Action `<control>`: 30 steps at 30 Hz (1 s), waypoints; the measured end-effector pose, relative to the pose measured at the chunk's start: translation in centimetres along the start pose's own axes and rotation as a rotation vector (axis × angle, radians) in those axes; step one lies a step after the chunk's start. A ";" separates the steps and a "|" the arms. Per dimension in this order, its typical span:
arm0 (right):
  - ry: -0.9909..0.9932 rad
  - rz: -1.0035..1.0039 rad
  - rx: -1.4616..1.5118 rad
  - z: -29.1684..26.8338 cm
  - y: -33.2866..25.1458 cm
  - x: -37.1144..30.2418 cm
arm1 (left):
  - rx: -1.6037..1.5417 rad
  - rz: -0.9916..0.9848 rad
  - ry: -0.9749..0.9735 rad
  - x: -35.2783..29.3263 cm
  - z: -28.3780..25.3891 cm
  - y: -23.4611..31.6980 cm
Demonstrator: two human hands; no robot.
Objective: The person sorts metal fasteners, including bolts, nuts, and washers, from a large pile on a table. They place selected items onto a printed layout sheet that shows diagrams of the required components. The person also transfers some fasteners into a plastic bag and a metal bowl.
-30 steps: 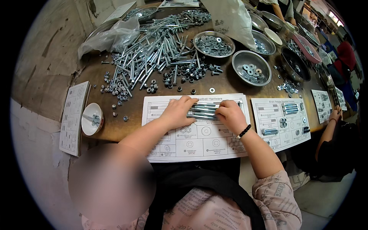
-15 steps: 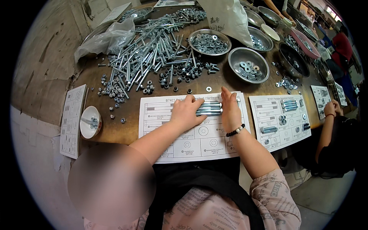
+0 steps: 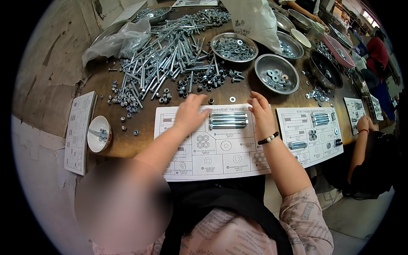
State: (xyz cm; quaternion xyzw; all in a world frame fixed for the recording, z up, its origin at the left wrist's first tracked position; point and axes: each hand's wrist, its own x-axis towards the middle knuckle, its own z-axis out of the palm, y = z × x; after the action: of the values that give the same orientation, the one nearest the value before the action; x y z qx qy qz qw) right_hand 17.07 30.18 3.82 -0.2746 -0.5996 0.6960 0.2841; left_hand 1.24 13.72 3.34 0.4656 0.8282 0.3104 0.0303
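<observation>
While both hands are above the printed sheet (image 3: 221,157), a row of long bolts (image 3: 228,120) lies on it, between the fingers of one side and of the other. The left hand (image 3: 191,111) is loosely curved, with its thumb apart from its fingers, and it has hold of nothing; its thumb is just beside the left ends of the bolts, but whether it touches them I cannot tell. The right hand (image 3: 261,111) has its fingers raised and a little spread, also grips nothing, and is near the opposite ends. Just to the right of the left fingertips is a dark nut (image 3: 211,101), and between the fingers of both hands lies one washer (image 3: 232,99). Beyond the left fingers spreads a large heap of bolts (image 3: 168,63). Beyond the right fingertips stands a metal bowl (image 3: 272,63), and well to the left of the left fingers, a white bowl (image 3: 96,143).
</observation>
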 end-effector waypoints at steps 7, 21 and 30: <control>-0.327 -0.270 -0.877 4.4 -0.4 3.4 | 0.115 -0.029 0.044 2.3 -0.9 -4.6; -0.393 -0.242 -1.301 9.7 2.5 7.6 | 0.176 -0.093 -0.112 3.1 -1.9 -5.5; -0.374 -0.353 -1.155 8.3 2.3 7.4 | 0.102 0.020 -0.246 3.1 -2.5 -4.9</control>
State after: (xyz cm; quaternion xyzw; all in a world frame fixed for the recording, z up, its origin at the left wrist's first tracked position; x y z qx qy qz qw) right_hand 5.79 29.62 2.27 -0.1543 -0.9543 0.2392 0.0908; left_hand -5.02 13.19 3.45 0.5093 0.8283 0.2090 0.1047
